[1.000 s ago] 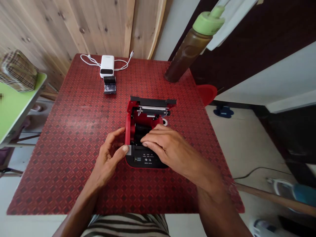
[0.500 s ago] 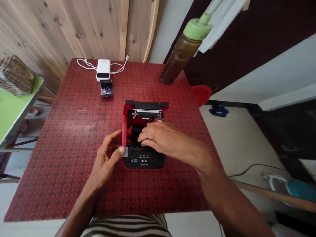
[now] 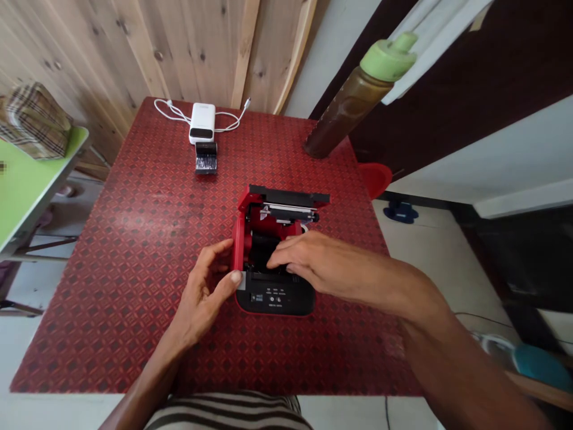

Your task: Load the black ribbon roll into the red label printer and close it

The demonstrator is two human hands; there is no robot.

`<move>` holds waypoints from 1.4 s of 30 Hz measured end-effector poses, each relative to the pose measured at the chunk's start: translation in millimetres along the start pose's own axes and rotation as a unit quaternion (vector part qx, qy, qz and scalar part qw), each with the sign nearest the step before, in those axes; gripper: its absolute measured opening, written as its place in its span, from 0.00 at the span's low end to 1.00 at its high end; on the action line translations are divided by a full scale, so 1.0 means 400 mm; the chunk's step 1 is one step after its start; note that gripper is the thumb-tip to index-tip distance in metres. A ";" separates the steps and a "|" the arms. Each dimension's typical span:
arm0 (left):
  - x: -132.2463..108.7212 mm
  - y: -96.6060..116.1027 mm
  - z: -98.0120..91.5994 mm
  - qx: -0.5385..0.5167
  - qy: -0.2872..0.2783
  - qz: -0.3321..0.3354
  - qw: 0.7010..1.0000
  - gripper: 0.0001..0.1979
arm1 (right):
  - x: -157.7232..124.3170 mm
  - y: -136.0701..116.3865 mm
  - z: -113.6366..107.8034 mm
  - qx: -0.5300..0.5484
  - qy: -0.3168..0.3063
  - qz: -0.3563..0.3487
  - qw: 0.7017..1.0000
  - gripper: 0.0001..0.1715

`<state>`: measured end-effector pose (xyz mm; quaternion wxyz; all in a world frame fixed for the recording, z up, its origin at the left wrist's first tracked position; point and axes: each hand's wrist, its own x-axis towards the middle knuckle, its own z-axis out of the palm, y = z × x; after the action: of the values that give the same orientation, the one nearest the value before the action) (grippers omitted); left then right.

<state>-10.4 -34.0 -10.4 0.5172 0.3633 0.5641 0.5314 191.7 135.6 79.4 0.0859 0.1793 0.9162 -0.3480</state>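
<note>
A plank wall (image 3: 134,48) rises behind a red diamond-patterned table (image 3: 102,310). Far left, a plaid bag (image 3: 33,122) sits on a green table (image 3: 27,191). Next along, a white power bank (image 3: 202,122) lies just behind a small black device (image 3: 206,157). Mid-table stands a red-and-black receipt printer (image 3: 277,301), its lid (image 3: 289,196) swung open. The left hand (image 3: 201,295) pinches its corner, thumb on a pale tab (image 3: 242,280), fingers on the red wall (seemingly to steady it). Well apart, the right hand (image 3: 308,260) reaches into the open bay over a dark roll (image 3: 262,251); whether it grips, I cannot tell. Far right leans a brown bottle (image 3: 351,110).
</note>
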 end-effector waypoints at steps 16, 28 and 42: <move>0.003 0.001 -0.014 0.005 -0.015 0.004 1.000 0.31 | -0.066 -0.040 0.101 0.007 0.296 -0.033 0.955 0.12; 0.162 0.122 0.002 0.072 0.012 0.159 0.985 0.31 | -0.099 -0.109 0.225 -0.194 0.428 -0.030 0.882 0.15; 0.080 0.081 0.015 0.053 0.024 0.107 0.993 0.18 | -0.098 -0.120 0.294 -0.302 0.501 0.014 0.811 0.12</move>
<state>-15.5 3.4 15.4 0.4234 0.4356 0.5615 0.5619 212.8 13.1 32.2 -0.3307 0.3067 0.8884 0.0853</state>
